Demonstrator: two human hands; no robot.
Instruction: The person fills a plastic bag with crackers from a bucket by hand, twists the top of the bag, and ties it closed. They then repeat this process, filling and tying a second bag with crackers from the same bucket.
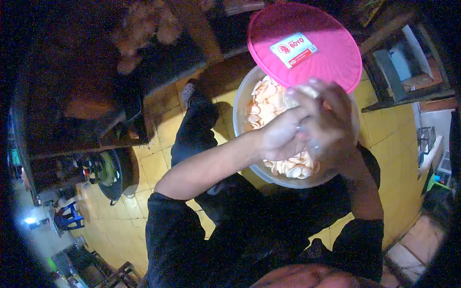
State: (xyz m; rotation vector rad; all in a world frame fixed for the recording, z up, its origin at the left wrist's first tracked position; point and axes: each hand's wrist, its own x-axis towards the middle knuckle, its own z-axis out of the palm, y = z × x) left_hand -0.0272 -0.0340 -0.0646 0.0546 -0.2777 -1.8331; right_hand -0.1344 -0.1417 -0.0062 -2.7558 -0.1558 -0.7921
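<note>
Between my knees stands a large translucent tub [240, 115] holding many pale orange, curled chips [261, 105]. My left hand [283, 139] is over the tub, its fingers bent and pressed against my other hand. My right hand [333, 127] meets it there, smeared by motion, so its grip does not show clearly. A whitish patch shows between the fingers; I cannot make out what it is. A round pink lid [326, 38] with a white and red label [294, 50] covers the far part of the tub's rim, just beyond my hands.
Yellow tiles [139, 192] cover the floor. A dark wok-like pan [113, 175] is at the left beside a dark wooden table [86, 149]. At the right is a wooden shelf [408, 101] with things on it. A blue stool [74, 216] stands far left.
</note>
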